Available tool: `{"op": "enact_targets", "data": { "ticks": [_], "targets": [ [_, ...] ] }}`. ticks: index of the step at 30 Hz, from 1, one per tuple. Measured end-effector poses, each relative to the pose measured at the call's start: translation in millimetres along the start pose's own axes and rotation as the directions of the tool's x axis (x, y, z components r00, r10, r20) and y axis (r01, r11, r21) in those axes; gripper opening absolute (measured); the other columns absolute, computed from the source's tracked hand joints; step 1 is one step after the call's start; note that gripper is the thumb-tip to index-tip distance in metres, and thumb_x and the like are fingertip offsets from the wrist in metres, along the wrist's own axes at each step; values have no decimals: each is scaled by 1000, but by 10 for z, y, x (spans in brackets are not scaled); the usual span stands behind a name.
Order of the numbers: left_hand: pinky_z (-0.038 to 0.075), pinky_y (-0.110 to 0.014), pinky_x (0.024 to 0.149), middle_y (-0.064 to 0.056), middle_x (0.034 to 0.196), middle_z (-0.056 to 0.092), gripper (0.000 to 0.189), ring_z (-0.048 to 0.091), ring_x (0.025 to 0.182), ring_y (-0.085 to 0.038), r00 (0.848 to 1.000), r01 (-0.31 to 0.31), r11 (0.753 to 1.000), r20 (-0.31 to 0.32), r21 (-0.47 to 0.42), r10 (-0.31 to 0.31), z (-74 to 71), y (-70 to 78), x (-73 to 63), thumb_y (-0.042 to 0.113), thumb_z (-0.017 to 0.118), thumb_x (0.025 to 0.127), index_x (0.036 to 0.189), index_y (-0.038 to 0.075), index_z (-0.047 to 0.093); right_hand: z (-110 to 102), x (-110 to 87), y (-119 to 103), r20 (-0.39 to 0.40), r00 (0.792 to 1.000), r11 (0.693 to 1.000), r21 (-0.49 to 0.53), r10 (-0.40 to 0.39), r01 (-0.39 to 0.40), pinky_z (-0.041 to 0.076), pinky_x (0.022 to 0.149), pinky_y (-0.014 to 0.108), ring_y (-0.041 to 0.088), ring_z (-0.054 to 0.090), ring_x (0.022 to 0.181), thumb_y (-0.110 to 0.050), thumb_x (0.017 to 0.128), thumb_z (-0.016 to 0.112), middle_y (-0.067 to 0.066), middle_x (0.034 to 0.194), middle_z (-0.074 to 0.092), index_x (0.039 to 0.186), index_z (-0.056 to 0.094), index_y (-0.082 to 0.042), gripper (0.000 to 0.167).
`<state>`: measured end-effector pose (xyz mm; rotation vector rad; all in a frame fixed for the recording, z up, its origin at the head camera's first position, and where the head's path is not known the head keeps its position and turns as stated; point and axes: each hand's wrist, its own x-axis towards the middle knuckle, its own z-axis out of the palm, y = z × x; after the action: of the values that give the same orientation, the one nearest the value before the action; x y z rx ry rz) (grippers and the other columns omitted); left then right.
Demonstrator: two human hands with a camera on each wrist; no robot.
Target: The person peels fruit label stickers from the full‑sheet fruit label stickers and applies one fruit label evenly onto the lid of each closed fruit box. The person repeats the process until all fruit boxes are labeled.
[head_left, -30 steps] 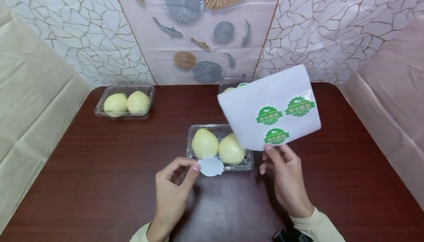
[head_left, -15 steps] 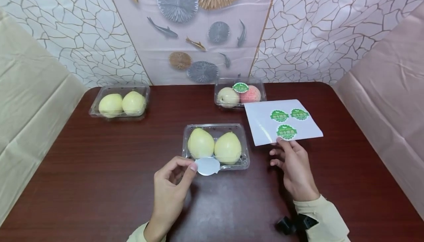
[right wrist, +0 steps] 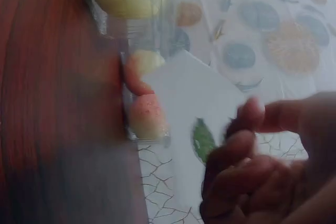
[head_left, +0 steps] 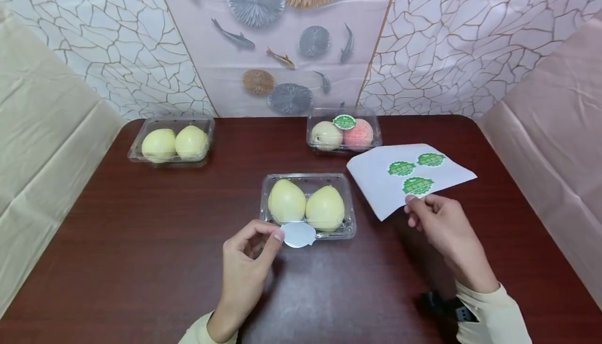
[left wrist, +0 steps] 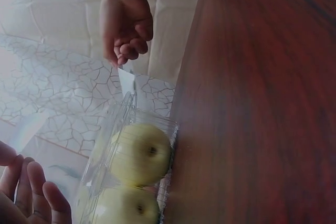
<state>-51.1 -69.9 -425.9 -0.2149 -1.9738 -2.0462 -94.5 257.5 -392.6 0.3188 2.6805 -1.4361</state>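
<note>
My left hand pinches a round sticker between thumb and forefinger, its white back facing up, over the front edge of a clear plastic fruit box. Two pale yellow pears lie inside that box. In the left wrist view the sticker looks like a thin pale sheet above the fingers. My right hand pinches the near edge of a white sticker sheet, right of the box. Several green labels show on the sheet. The right wrist view is blurred, with the sheet ahead of the fingers.
At the back left stands another clear box with two pears. A closed box at the back middle holds a pale fruit and a pink one, with a green sticker on its lid. Patterned cloth borders the dark wooden table.
My right hand has lowered the sticker sheet from upright to nearly flat and moved it to the right, uncovering the back middle box. My left hand and its sticker stay nearly still.
</note>
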Motion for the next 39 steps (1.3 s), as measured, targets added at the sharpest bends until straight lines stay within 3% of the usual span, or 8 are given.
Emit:
{"op": "enact_targets", "data": {
  "ticks": [8,13,19,27,31,34,37,39],
  "targets": [
    [56,-20,68,-8,88,73,4,67,76,-12,1000,6,1000,-1,11,-6,6,-14,10,-3,72,95,93,-4,75,143,-134,-89,437,897,964,-199,-72,175,37,52,28,13,45,51,-41,110,56,-3,54,49,72,68,-8,52],
    [55,-20,67,-8,89,73,4,67,76,-11,1000,0,1000,2,5,0,12,-18,15,-3,73,96,93,-5,75,145,-154,-93,338,926,865,-400,-169,304,44,60,33,15,50,62,-40,108,59,-6,64,57,76,74,-15,43],
    [52,-19,63,-7,88,73,4,65,72,-10,1000,-10,1000,4,10,10,8,-20,9,-2,73,96,93,-4,75,263,-106,21,399,877,703,-541,-268,461,52,91,57,35,61,110,-25,101,72,9,118,65,119,75,-15,21],
    [53,-21,62,-5,88,74,6,65,69,-11,999,-43,997,-5,58,43,-2,-4,8,-1,75,96,96,4,77,382,-87,-20,323,873,766,-429,-366,479,30,115,73,57,23,153,-18,106,64,30,164,34,147,58,-1,44],
    [52,-21,60,-2,89,75,13,63,67,-11,984,-175,973,-9,152,178,-28,-13,34,-2,78,93,95,11,79,478,-222,-216,158,814,790,-197,-559,581,52,104,45,26,60,127,-6,105,65,9,132,68,124,72,-10,21],
    [51,-22,61,-5,89,75,14,64,70,-14,895,-432,863,12,262,445,-59,-9,96,-5,77,89,94,8,79,676,-432,-340,144,727,739,56,-672,672,57,81,28,10,67,93,-1,103,66,-7,101,73,110,74,-18,20],
    [52,-26,61,-10,88,76,8,67,71,-19,699,-679,634,62,369,713,-76,27,177,-3,74,89,92,2,79,910,-632,-412,215,655,685,330,-724,649,59,77,28,12,70,88,3,103,62,-5,101,74,113,72,-17,24],
    [54,-28,59,-12,86,76,7,68,69,-22,572,-772,486,113,410,813,-78,65,214,0,73,90,90,0,79,1025,-715,-443,241,651,678,448,-720,583,60,72,30,14,71,88,4,104,59,0,103,74,119,70,-13,25]
  ]
}}
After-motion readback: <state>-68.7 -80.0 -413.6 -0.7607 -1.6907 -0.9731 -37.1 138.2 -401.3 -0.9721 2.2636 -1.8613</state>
